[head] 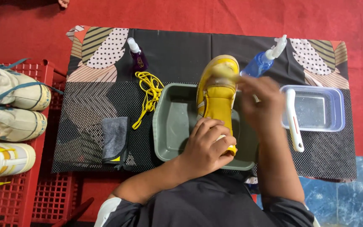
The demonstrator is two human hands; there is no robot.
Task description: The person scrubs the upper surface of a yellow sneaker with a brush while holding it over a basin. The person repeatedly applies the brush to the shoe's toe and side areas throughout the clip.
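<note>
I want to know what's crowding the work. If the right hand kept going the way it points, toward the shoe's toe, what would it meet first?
The right hand, blurred, points up-left; first comes the yellow shoe toe, probably already touched. Depth is unclear.

Dark grey short-sleeved shirt, white trim at sleeve ends; forearms and hands bare.

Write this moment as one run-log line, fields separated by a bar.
left hand: grips yellow shoe heel | right hand: blurred, at toe | shoe: over grey basin | laces: out, on mat
</note>
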